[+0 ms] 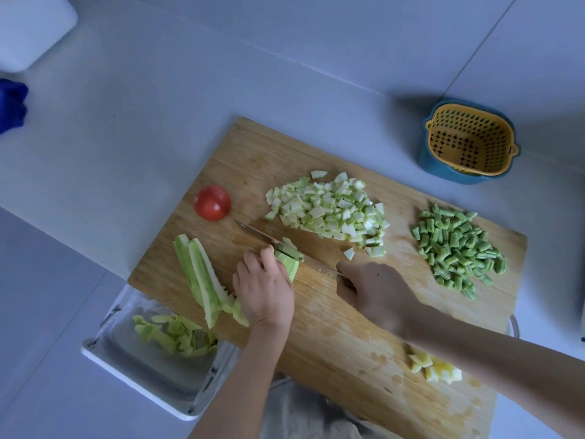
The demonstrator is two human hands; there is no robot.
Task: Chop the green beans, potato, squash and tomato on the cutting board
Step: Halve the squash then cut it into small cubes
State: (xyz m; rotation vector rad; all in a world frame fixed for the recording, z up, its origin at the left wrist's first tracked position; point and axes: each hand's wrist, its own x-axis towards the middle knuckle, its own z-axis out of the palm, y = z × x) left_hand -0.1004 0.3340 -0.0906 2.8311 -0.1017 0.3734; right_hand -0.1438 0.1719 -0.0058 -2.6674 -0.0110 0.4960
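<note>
1. at the far left, a glass tray (pixel 152 372) is tucked partly under the cutting board (pixel 332 343). green peelings (pixel 177 335) are held in it, so peeling is judged complete.
2. a tomato (pixel 212 202) is placed on the board's left corner. no cut pieces are seen beside it, so it is judged not yet chopped.
3. long squash strips (pixel 202 280) are laid near the board's left edge, not yet cut crosswise.
4. a heap of diced squash (pixel 329 210) is gathered at the board's centre. the squash is judged roughly half done.
5. yellow potato pieces (pixel 421 362) are seen at the board's near edge, partly hidden by the right forearm.
6. chopped green beans (pixel 459 248) are piled at the board's right end. this item is judged finished.
7. the left grip (pixel 266 289) is curled, with its fingertips tucked onto a squash bundle (pixel 289 259), which is pinned against the board.
8. the knife (pixel 258 234) is set across that bundle, just beside the left knuckles.
9. the right grip (pixel 370 293) is closed round the knife handle, which is mostly hidden.
</note>
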